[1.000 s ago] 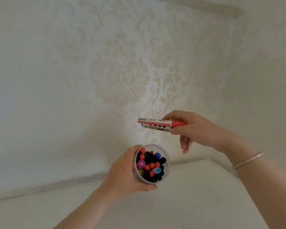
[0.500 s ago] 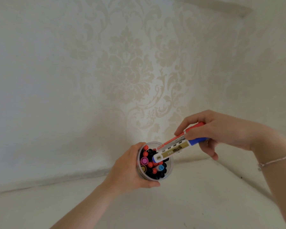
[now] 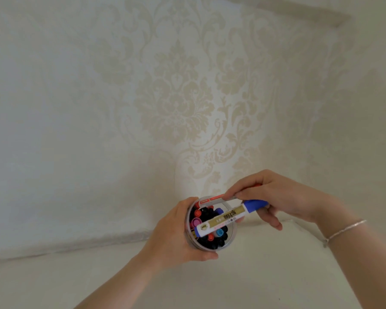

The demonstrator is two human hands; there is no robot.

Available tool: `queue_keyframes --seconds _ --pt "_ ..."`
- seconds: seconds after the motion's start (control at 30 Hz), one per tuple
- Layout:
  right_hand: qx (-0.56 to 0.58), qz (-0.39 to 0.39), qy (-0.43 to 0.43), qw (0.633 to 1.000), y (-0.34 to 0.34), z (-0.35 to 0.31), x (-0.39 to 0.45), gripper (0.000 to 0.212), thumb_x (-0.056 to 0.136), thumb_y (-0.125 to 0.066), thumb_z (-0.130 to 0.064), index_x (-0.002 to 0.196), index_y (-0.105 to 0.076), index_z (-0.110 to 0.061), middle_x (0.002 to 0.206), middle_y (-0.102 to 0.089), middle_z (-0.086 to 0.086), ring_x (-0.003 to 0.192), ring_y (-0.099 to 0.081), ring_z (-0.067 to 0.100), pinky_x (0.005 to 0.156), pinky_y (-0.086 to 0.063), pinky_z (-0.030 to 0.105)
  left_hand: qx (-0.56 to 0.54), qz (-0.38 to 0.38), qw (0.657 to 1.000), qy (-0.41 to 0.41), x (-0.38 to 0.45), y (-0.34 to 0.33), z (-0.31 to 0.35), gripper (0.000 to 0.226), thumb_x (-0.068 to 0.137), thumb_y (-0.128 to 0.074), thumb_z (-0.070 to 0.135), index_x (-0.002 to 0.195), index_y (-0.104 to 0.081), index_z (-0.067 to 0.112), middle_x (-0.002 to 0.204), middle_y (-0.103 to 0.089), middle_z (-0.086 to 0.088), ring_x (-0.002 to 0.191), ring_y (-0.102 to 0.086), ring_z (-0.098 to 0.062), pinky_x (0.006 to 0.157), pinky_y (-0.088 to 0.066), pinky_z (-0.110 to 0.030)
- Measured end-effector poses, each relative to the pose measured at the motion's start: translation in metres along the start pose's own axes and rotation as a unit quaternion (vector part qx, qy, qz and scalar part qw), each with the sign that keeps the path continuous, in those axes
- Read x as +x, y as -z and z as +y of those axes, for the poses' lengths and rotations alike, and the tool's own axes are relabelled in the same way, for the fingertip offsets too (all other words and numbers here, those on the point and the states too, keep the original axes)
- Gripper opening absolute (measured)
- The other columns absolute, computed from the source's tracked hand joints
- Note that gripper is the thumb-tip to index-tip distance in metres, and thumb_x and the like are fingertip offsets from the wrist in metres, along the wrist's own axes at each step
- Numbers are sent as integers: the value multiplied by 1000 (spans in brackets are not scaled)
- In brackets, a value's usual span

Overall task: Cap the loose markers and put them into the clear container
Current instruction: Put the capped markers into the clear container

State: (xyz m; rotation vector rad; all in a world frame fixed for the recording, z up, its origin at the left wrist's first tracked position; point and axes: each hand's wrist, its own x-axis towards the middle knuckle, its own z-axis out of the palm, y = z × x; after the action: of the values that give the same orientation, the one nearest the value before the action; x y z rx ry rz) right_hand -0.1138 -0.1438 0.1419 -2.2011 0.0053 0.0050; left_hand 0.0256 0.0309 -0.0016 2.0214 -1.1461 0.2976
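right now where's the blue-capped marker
In the head view, lower centre-right: the blue-capped marker lies slanted across the clear container's mouth, its cap end held by the right hand.

The clear container (image 3: 188, 228) sits low and just right of the frame's centre, gripped from its left side by the left hand (image 3: 176, 235), with capped markers (image 3: 210, 233) standing inside it. To its upper right the right hand (image 3: 279, 197) holds two markers: one (image 3: 227, 218) lies slantwise across the container's mouth, the other (image 3: 212, 199) over its far rim. Behind everything rises a patterned wall (image 3: 176, 97), and a bracelet (image 3: 345, 228) circles the right wrist at the lower right.
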Motion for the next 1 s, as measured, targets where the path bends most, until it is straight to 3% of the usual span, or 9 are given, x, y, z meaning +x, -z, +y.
queue_keyframes --seconds 0.17,0.4,0.63,0.73,0.83,0.9,1.0 --pt "-2 -31 10 999 2 2 -2 30 97 -46 -10 100 -74 -21 63 -67 17 28 -35 17 34 -34 20 5 -1 1000 -11 0 -1 -1 112 42 -79 73 136 -30 38 129 -46 29 117 -48 9 98 -46 -23" --pt "-43 -36 8 998 -5 2 8 33 97 -43 -9 100 -73 -22 54 -62 13 28 -36 15 34 -32 19 16 5 1000 -15 1 -2 -1 112 43 -78 76 137 -32 36 128 -48 27 116 -50 8 97 -47 -24" --pt "-44 -50 5 998 -31 18 36 22 95 -51 -18 106 -69 -23 57 -60 13 30 -38 15 36 -35 21 5 -9 1000 -16 1 -3 2 115 42 -80 74 138 -29 37 129 -44 29 115 -48 9 99 -44 -20" --pt "-35 -69 11 997 -32 19 34 21 94 -54 -20 112 -63 -26 66 -65 20 31 -40 16 35 -36 20 -4 6 1000 -5 1 -3 4 113 40 -80 75 136 -32 40 125 -49 29 111 -52 9 95 -46 -19" --pt "-62 -81 8 995 -35 21 31 17 93 -55 -22 110 -53 -24 63 -68 14 31 -42 16 34 -37 22 -2 12 1000 -11 0 -4 6 104 42 -81 73 129 -30 48 121 -51 30 108 -53 11 93 -46 -16" --pt "-81 -61 8 995 -37 23 29 17 93 -55 -22 107 -45 -23 60 -67 10 30 -42 16 35 -36 24 -5 10 1000 -11 1 -4 7 104 43 -82 71 129 -28 49 121 -51 29 108 -53 10 93 -47 -17" --pt "-98 30 30 994 -34 26 26 19 93 -54 -24 103 -38 -24 60 -66 14 30 -38 17 35 -33 23 -12 6 1000 -3 2 -3 3 111 41 -82 72 134 -29 43 126 -50 27 113 -52 8 96 -47 -21"
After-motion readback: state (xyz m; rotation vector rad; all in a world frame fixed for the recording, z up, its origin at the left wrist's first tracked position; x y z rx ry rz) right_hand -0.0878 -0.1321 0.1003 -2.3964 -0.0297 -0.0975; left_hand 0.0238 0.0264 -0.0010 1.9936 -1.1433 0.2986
